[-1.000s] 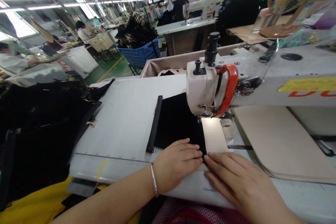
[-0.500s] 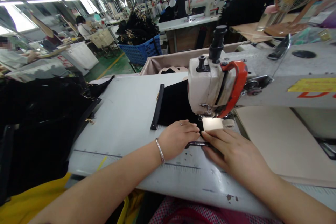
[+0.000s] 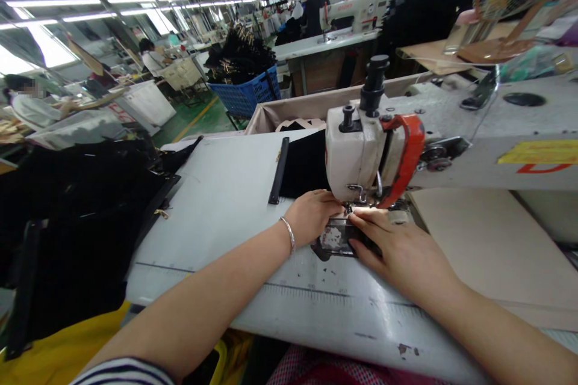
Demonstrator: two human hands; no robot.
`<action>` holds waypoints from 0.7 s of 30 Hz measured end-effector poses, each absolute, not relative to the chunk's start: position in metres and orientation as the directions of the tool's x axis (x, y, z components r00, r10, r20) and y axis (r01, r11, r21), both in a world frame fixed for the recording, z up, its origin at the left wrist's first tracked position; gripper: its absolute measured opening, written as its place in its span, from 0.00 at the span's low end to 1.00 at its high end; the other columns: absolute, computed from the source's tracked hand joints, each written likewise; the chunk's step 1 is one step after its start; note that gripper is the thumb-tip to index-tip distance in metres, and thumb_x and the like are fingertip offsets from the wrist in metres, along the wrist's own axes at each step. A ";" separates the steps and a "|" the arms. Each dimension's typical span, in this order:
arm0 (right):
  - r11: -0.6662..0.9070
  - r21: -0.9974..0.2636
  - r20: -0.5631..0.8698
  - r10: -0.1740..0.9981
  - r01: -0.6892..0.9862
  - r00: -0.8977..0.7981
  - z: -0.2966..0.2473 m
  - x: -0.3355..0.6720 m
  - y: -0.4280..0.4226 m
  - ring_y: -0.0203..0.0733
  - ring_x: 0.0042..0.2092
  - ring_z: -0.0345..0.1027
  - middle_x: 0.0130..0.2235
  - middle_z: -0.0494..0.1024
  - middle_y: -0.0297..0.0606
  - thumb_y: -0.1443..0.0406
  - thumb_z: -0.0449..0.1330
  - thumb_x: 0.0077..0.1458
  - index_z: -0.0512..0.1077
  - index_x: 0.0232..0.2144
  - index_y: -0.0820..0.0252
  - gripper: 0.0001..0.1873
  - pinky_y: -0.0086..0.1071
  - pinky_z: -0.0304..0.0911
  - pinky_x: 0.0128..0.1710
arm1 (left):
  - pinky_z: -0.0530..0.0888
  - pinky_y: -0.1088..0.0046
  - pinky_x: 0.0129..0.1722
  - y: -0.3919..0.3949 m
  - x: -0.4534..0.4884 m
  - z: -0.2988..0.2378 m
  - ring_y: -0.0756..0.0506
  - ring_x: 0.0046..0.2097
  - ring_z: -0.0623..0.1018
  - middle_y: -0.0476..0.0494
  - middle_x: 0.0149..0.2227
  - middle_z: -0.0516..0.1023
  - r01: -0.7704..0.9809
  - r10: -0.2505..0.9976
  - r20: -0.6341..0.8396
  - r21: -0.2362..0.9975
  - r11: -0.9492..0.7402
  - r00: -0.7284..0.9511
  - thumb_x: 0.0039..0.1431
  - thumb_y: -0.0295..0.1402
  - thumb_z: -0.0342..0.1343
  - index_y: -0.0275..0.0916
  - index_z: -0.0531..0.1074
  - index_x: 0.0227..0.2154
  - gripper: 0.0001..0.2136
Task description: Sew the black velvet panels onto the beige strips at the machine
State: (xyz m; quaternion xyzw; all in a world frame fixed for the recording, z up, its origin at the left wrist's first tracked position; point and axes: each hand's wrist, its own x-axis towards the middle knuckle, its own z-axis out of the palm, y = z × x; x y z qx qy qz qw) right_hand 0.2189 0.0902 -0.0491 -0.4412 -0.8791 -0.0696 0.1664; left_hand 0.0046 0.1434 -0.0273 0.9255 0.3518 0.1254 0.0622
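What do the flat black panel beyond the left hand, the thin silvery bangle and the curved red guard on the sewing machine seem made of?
Flat black panel: probably fabric, matte, showing no shine. Thin silvery bangle: likely polished metal, from bright highlights. Curved red guard: painted metal or plastic, unclear which; smooth surface, dark scuffs.

Tabletop [image 3: 217,204] free leftward; machine head [image 3: 345,156] blocks ahead

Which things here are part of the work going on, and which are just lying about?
Seemingly in the work:
left hand and right hand, near the needle area
nearest sewing machine
black fabric piece, partly hidden behind it

Seemingly lying about:
beige sheets, untouched
blue basket, background
farther sewing machine
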 end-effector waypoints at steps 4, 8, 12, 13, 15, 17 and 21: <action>0.597 -0.017 0.367 0.750 0.802 -0.550 -0.051 0.219 0.091 0.46 0.41 0.70 0.53 0.73 0.42 0.57 0.51 0.62 0.67 0.55 0.59 0.22 0.41 0.66 0.41 | 0.70 0.68 0.54 0.144 0.005 -0.029 0.46 0.50 0.74 0.46 0.46 0.77 0.665 0.697 0.199 0.207 -0.717 0.689 0.63 0.23 0.48 0.38 0.75 0.42 0.11; 0.594 -0.088 0.351 0.770 0.800 -0.533 -0.051 0.218 0.090 0.49 0.44 0.70 0.52 0.73 0.44 0.58 0.51 0.62 0.66 0.55 0.60 0.22 0.44 0.66 0.43 | 0.70 0.68 0.53 0.144 0.003 -0.033 0.46 0.50 0.74 0.46 0.47 0.76 0.676 0.708 0.209 0.212 -0.706 0.674 0.64 0.24 0.48 0.39 0.74 0.43 0.11; 0.591 -0.148 0.340 0.783 0.793 -0.521 -0.050 0.216 0.090 0.50 0.48 0.68 0.52 0.72 0.44 0.60 0.52 0.61 0.66 0.55 0.59 0.21 0.47 0.64 0.48 | 0.71 0.68 0.54 0.143 0.004 -0.034 0.46 0.49 0.74 0.46 0.45 0.77 0.669 0.703 0.256 0.217 -0.710 0.663 0.62 0.24 0.50 0.38 0.76 0.41 0.10; 0.590 -0.150 0.344 0.783 0.793 -0.518 -0.049 0.215 0.089 0.50 0.49 0.67 0.52 0.72 0.44 0.61 0.53 0.61 0.66 0.55 0.59 0.21 0.46 0.63 0.49 | 0.71 0.69 0.53 0.142 0.004 -0.035 0.46 0.48 0.75 0.46 0.44 0.78 0.668 0.702 0.274 0.217 -0.711 0.658 0.62 0.24 0.50 0.38 0.76 0.40 0.10; 0.586 -0.153 0.358 0.783 0.795 -0.509 -0.046 0.213 0.087 0.49 0.51 0.66 0.51 0.72 0.44 0.63 0.54 0.60 0.66 0.55 0.60 0.21 0.45 0.62 0.51 | 0.72 0.69 0.52 0.141 0.004 -0.035 0.46 0.47 0.75 0.45 0.42 0.78 0.674 0.703 0.311 0.214 -0.707 0.639 0.62 0.23 0.50 0.38 0.76 0.38 0.10; 0.583 -0.150 0.373 0.782 0.799 -0.500 -0.044 0.212 0.084 0.48 0.51 0.65 0.50 0.73 0.43 0.64 0.54 0.59 0.67 0.54 0.60 0.20 0.43 0.63 0.51 | 0.73 0.68 0.51 0.139 0.004 -0.035 0.46 0.46 0.76 0.45 0.41 0.79 0.673 0.700 0.339 0.216 -0.708 0.628 0.61 0.22 0.50 0.37 0.77 0.37 0.11; 0.570 -0.144 0.401 0.781 0.809 -0.479 -0.042 0.207 0.080 0.46 0.50 0.66 0.49 0.73 0.43 0.66 0.54 0.58 0.69 0.51 0.60 0.18 0.42 0.64 0.50 | 0.73 0.68 0.51 0.136 0.004 -0.038 0.47 0.46 0.76 0.46 0.41 0.79 0.642 0.688 0.373 0.259 -0.721 0.623 0.59 0.19 0.50 0.38 0.77 0.37 0.12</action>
